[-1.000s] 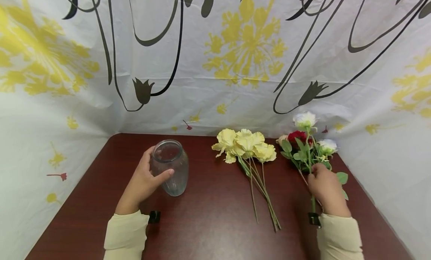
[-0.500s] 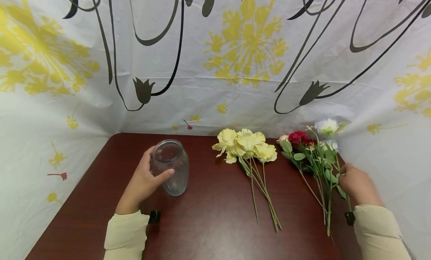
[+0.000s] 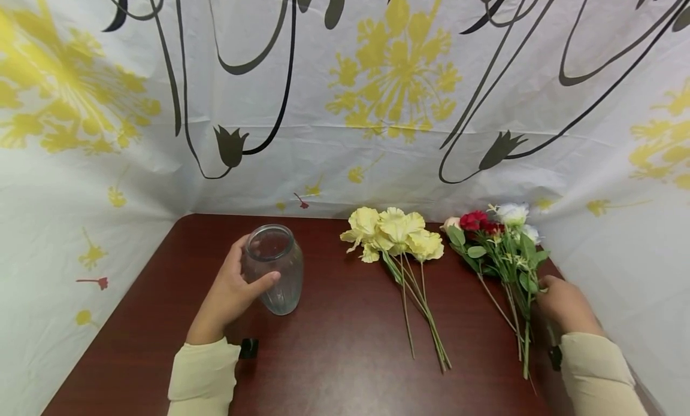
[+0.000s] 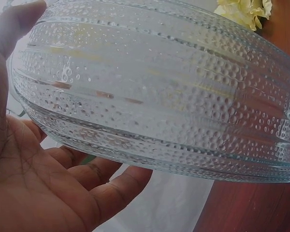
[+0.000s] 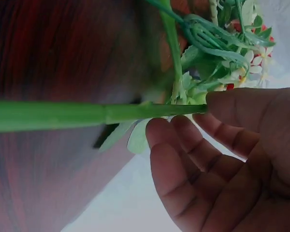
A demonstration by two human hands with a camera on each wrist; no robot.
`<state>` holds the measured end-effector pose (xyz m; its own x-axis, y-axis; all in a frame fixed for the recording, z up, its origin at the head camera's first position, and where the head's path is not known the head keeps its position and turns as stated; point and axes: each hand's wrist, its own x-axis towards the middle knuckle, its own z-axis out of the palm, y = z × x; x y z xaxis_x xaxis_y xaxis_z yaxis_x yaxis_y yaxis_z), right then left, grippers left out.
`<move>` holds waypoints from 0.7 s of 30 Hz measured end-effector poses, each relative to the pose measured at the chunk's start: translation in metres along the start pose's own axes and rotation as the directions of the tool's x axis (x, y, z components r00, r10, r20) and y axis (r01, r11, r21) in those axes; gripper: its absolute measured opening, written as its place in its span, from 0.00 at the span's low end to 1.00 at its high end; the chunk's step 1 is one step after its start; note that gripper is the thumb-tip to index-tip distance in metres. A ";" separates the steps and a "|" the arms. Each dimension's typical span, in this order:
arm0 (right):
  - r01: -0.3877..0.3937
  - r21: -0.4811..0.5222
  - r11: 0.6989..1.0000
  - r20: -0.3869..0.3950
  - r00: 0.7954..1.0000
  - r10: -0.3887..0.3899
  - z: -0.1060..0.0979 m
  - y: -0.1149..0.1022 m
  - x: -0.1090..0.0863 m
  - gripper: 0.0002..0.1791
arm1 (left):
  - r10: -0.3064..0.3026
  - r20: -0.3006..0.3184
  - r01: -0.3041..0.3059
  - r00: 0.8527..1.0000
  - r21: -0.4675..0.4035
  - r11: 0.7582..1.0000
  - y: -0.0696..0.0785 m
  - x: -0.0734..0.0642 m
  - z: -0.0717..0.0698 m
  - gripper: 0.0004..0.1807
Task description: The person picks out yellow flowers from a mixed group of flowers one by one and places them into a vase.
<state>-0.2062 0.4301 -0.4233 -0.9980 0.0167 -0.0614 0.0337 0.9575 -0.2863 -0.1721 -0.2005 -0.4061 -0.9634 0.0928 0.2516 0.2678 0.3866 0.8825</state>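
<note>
My left hand [image 3: 229, 293] grips the clear glass vase [image 3: 281, 278] from its left side, thumb across the front and fingers behind. The vase stands upright, and its ribbed, bumpy wall fills the left wrist view. At the right edge of the table, my right hand [image 3: 568, 305] pinches a green flower stem [image 5: 63, 116] between thumb and fingers. Above it, a white flower [image 3: 512, 214] lies over the pile of flowers [image 3: 507, 257], which has red and pale pink blooms, green leaves and several stems pointing toward me.
Yellow flowers [image 3: 399, 230] with long thin stems lie mid-table, between the vase and the mixed pile. Behind the dark red-brown table [image 3: 334, 344] hangs a white sheet [image 3: 302, 99] printed with yellow and dark flowers, which also runs along both sides.
My right hand has moved right with the white flower, then slightly down and back left, lowering the bloom onto the pile. The left hand and vase have stayed still.
</note>
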 end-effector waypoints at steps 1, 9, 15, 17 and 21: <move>-0.006 -0.001 1.000 -0.001 1.000 0.006 -0.001 0.001 -0.001 0.18 | 0.000 0.000 0.000 1.000 0.002 1.000 0.000 0.000 0.000 0.48; -0.059 -0.001 0.998 -0.021 0.998 0.059 -0.020 -0.010 -0.014 0.25 | 0.001 -0.002 -0.001 1.000 0.018 1.000 -0.001 0.001 0.003 0.48; 0.001 0.010 1.000 -0.037 0.999 -0.001 -0.034 -0.046 -0.019 0.25 | 0.007 0.000 -0.007 1.000 0.012 1.000 0.000 0.001 0.003 0.48; 0.029 0.014 0.999 -0.048 0.998 -0.028 -0.035 -0.062 -0.020 0.23 | 0.006 0.002 -0.006 1.000 0.009 1.000 0.001 0.000 0.003 0.48; 0.062 0.062 0.996 -0.021 0.998 -0.061 -0.029 -0.099 -0.022 0.25 | -0.004 -0.001 0.004 1.000 0.019 1.000 0.001 -0.001 0.001 0.48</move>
<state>-0.1890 0.3437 -0.3659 -0.9991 -0.0355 -0.0240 -0.0249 0.9371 -0.3481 -0.1712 -0.1994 -0.4058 -0.9645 0.0900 0.2485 0.2634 0.4044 0.8758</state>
